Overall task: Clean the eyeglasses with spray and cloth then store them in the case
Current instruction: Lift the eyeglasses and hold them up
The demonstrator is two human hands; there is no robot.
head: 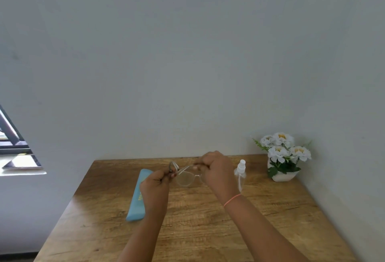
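The eyeglasses [188, 176] were held in the air just left of the spray bottle [240, 173], between it and the blue case [138, 195] that lay further left of the bottle on the table [208, 232].

The left hand [157, 182] had its fingers curled and pinched one thin arm of the frame near its hinge. The right hand [216, 170], nearest the bottle, was closed in a loose fist over the other end of the frame.

The clear plastic frame looked light and slightly springy. Its lenses would probably smear or scratch easily, and its arms could bend at the hinges. The rim or the bridge seemed the safest places to hold it, with fingertips kept off the glass. Wet with spray, it would likely turn slippery.

The right hand covered one lens and its hinge, so it could not be told whether that arm was folded. The transparent frame nearly vanished against the wood. No cloth could be made out. The lettering on the case was too small to read. A flower pot [283, 175] stood right of the bottle.
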